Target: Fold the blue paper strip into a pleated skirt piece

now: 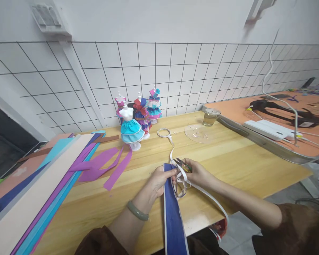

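My left hand (158, 179) is closed on the upper end of a long dark blue fabric strip (172, 216) edged in white, which hangs down past the table's front edge. Held in my right hand (199, 172) is a small pair of scissors (183, 164), dark-bladed, with the tips pointing left towards the strip's end. Narrow white ribbon (211, 196) loops between both hands and trails off to the lower right. Another length of it runs up the table to a ribbon roll (163, 132). My fingers partly hide where strip and ribbon meet.
Several small dress forms in frilled skirts, one in turquoise (132, 131), stand at the back. Coloured fabric strips (50, 177) are stacked at left, with purple pieces (98, 164) beside them. A glass cup (211, 117) and a clear disc (198, 133) with tiny bits sit back right.
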Demonstrator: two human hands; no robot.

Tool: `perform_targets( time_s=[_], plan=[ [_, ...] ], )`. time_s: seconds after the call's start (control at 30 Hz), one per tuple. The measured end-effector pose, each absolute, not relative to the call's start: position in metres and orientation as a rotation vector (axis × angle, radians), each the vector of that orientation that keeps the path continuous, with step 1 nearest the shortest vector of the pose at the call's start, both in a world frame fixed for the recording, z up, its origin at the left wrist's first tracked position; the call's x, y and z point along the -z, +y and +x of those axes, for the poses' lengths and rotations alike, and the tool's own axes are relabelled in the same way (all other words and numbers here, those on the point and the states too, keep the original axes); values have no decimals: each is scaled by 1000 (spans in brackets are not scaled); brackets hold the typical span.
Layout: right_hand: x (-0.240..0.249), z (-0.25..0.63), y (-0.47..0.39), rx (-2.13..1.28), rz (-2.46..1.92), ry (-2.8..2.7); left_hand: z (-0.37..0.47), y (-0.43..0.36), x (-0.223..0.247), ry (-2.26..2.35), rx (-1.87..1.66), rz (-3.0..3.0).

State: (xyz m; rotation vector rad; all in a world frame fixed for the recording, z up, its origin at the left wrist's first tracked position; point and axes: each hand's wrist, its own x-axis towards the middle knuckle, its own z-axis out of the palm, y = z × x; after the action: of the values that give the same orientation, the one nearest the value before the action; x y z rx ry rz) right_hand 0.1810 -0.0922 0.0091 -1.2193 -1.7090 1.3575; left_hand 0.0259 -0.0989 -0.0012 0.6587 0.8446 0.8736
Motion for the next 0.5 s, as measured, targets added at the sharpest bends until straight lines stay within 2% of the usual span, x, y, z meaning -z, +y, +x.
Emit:
perform_targets(
  time_s=[0.17, 0.33, 0.5],
  plan=[
    [-19, 197, -74, -1560, -1194, -1792, 25, -97, 2, 821, -849, 700],
    [-31, 203, -68, -1545, -1333, -1796, 22, -97, -3, 798, -874, 761],
    [-36, 189, -69, -1530, -1294, -1942, 20, -97, -4, 729, -876, 773]
  ],
)
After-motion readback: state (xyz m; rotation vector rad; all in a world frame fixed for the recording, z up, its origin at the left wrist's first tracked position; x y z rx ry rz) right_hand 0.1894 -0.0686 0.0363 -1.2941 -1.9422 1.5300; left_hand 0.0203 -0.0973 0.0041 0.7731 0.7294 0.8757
